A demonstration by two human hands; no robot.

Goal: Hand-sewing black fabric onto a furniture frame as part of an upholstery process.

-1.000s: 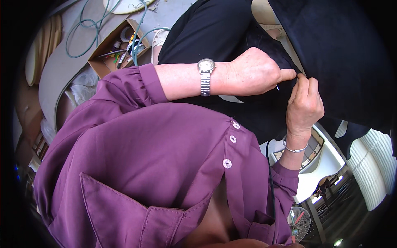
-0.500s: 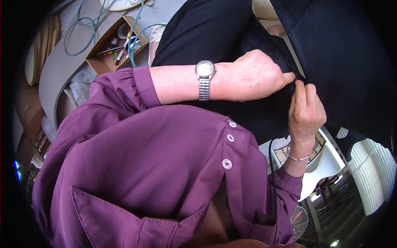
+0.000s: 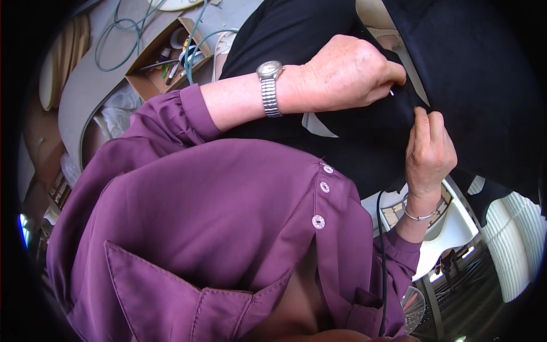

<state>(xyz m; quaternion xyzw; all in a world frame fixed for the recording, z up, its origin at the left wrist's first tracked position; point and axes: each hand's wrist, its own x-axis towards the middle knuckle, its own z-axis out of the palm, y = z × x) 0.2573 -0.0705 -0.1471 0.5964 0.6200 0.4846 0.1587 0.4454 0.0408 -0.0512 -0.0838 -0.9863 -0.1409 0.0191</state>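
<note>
Pinching black fabric (image 3: 490, 74), left hand (image 3: 347, 71) curled closed with a small pin (image 3: 392, 91) at its fingertips, right hand (image 3: 428, 151) gripping fabric edge just beside

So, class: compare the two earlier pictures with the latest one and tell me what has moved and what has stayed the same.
Very little moved. The left hand edged slightly up and left along the black fabric, its fingers pinching what looks like a thin pin or needle. The right hand shifted a touch, thumb up against the fold. Nothing was let go; both hands keep hold of the cloth. The cardboard box of tools is unchanged.
</note>
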